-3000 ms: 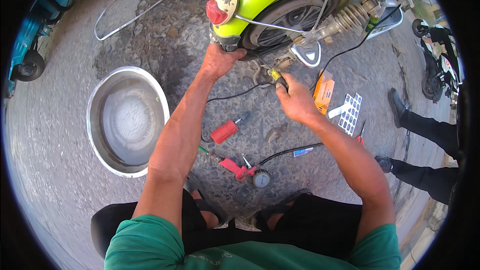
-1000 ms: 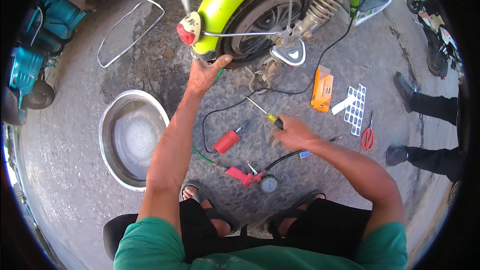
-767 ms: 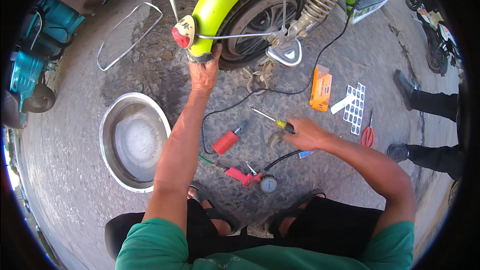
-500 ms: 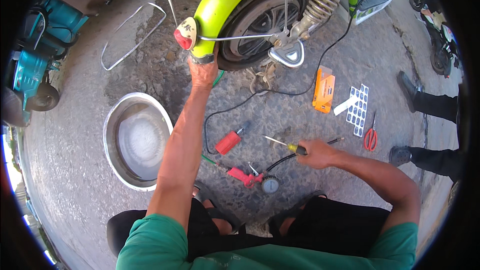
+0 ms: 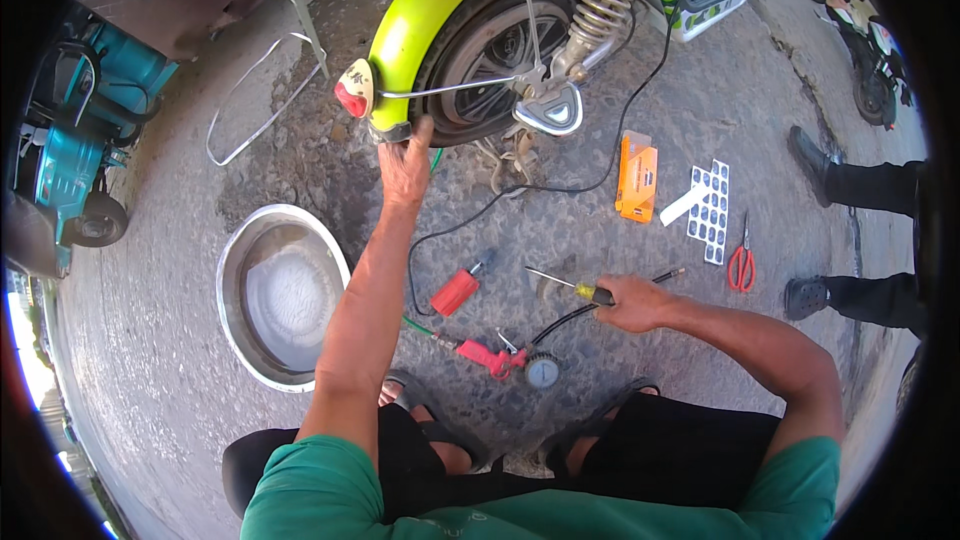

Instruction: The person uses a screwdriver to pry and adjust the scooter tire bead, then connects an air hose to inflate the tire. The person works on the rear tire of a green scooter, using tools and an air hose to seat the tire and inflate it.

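My left hand (image 5: 403,168) grips the lower end of the lime-green fender (image 5: 395,25) of a scooter. Its thumb lies against the tyre of the wheel (image 5: 500,50), and the other fingers are mostly hidden behind the fender. A red and cream tail light (image 5: 354,90) sits just above that hand. In my right hand (image 5: 637,303) is a screwdriver (image 5: 588,292) with a yellow and black handle, its shaft pointing left above the ground. Below it lies a red tyre inflator gun (image 5: 490,357) with a round gauge (image 5: 542,372) and a black hose. A red-handled tool (image 5: 456,292) rests between my hands.
Left of my forearm stands a metal basin (image 5: 228,295) of water. An orange box (image 5: 636,180), a sheet of round patches (image 5: 709,225) and red-handled scissors (image 5: 741,268) lie to the right. A black cable (image 5: 575,189) crosses the ground. Another person's legs (image 5: 875,188) are at the right edge.
The view has shifted slightly, so the scooter appears farther up and left. My left thumb now shows against the tyre. My right hand keeps the screwdriver in almost the same place.
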Demonstrator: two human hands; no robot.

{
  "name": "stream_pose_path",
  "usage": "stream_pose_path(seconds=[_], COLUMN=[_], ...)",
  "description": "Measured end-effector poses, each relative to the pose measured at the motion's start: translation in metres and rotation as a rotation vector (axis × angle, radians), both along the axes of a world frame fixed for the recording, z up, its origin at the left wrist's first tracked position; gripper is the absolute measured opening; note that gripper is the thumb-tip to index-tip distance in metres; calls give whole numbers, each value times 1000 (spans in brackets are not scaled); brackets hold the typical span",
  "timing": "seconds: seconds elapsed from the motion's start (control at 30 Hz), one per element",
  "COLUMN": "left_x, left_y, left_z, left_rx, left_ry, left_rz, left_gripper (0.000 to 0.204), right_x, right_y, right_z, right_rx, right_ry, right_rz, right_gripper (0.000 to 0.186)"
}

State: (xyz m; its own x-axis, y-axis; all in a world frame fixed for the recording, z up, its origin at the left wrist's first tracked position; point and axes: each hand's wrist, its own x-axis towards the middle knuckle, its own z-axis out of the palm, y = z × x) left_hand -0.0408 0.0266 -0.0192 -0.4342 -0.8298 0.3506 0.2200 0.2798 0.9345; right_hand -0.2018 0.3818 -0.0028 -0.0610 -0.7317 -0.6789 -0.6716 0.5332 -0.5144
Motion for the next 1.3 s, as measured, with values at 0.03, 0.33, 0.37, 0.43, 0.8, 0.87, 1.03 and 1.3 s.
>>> stream_pose_path(seconds=[0.03,0.33,0.37,0.43,0.8,0.87,1.03,1.3], left_x=[2,-7,-9,-12,15,7,-6,2], left_y=[-1,-16,-22,-23,4,-1,4,4], left_z=[0,9,1,-14,-60,-18,7,-84], left_rx=[-66,-463,-496,-530,59,-18,-119,220], left_ry=[-57,-253,-238,-211,6,-85,-56,-107], left_rz=[63,338,361,391,-84,-107,32,-191], left_gripper=[52,24,23,28,63,56,51,66], right_x=[2,9,10,10,5,2,1,0], right_y=[-1,-18,-23,-28,-18,-9,-16,-41], right_z=[0,-2,1,6,29,20,21,34], right_rx=[-11,-5,-3,-10,-16,-53,-65,-161], right_ry=[-2,-25,-22,-21,-60,-38,-9,-47], right_rz=[22,69,81,100,7,18,42,-48], right_gripper=[41,40,41,41,48,48,47,44])
